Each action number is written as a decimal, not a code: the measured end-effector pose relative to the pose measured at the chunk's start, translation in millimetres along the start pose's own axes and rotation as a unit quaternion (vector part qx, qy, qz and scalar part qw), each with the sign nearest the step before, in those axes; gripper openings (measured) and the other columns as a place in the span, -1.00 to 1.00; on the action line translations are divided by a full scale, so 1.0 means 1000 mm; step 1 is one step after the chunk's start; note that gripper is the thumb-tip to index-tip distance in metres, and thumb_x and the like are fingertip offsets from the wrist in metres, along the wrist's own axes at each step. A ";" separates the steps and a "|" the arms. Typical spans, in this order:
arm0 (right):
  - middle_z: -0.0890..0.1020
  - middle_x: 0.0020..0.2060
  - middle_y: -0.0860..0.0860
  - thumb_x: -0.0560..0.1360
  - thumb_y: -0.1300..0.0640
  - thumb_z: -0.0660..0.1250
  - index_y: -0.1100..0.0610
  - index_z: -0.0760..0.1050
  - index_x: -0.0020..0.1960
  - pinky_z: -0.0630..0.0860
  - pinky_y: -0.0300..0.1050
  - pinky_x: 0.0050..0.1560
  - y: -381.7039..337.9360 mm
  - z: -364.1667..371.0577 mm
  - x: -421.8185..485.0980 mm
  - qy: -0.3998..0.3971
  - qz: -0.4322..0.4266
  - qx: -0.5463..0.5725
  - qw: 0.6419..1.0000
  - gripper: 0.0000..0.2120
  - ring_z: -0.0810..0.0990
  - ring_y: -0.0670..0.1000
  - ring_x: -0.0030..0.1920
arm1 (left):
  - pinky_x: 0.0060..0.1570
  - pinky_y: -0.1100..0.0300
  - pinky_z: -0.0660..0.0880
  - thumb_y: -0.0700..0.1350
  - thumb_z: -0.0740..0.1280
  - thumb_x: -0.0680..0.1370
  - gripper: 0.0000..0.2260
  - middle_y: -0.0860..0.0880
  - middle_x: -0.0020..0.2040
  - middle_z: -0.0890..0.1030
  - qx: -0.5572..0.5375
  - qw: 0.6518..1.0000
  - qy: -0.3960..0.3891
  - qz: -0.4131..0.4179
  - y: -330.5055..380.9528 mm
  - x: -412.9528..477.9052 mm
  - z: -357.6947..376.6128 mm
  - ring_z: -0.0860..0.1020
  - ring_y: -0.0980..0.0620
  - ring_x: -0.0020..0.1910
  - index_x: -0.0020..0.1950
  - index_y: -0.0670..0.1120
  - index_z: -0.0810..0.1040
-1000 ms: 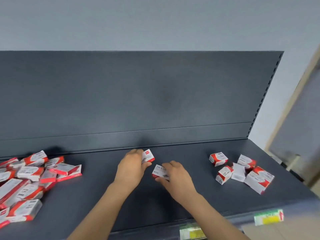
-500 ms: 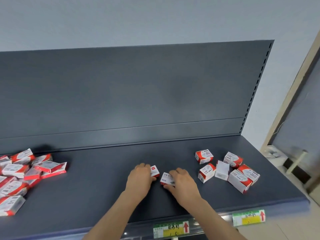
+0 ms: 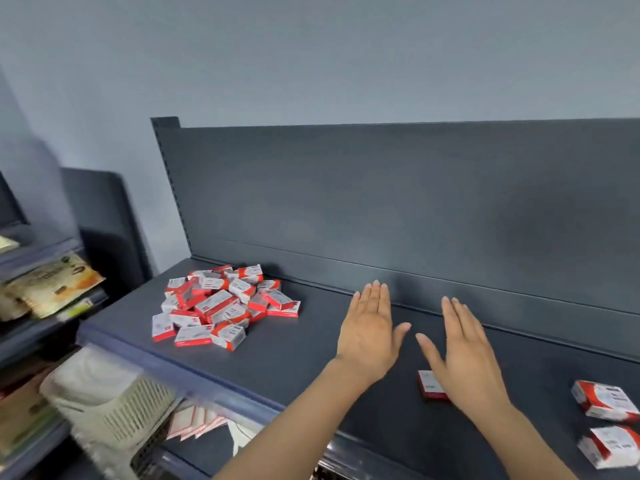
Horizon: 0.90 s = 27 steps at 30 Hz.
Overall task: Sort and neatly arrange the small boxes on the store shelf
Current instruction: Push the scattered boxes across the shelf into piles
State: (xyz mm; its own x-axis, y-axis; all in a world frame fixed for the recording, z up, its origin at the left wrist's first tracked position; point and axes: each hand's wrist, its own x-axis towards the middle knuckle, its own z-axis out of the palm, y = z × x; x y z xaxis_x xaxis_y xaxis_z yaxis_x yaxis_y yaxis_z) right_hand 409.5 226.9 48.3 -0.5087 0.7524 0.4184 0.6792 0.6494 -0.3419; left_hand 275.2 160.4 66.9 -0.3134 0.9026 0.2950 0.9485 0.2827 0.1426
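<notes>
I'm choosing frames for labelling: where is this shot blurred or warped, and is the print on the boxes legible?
Head view: motion blur smears the left edge, the side-shelf packets and white vented unit; head view: wide-angle skew slants the shelf back panel; head view: the box pile is sharper, its print too small to read; soft light, no glare.

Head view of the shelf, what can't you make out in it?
Head view, lone box: its right part is hidden under the right hand.
Head view, lower right box: cut off by the frame's right edge.
Head view, pile of boxes: print too small to read; the bottom boxes are buried under the top ones.
Head view, packets on the left shelves: blurred.
</notes>
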 end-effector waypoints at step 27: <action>0.24 0.45 0.06 0.59 0.00 0.13 0.17 0.10 0.47 0.12 -0.17 0.44 -0.292 0.178 0.096 -0.149 -0.077 0.020 0.986 -0.47 0.17 0.02 0.46 | 0.49 0.16 -0.04 0.09 0.08 0.61 -0.39 -0.11 0.55 0.05 -0.027 0.989 -0.027 -0.143 -0.348 -0.001 -0.036 0.00 -0.03 0.53 0.52 -0.19 -0.05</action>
State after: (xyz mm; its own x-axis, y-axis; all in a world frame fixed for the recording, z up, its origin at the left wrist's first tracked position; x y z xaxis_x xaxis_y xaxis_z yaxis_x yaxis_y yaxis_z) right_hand 68.8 129.0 38.5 -0.7404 0.6404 0.2041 0.5644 0.7572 -0.3287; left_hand -56.4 49.4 51.2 -0.5647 0.8042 0.1855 0.8170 0.5128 0.2639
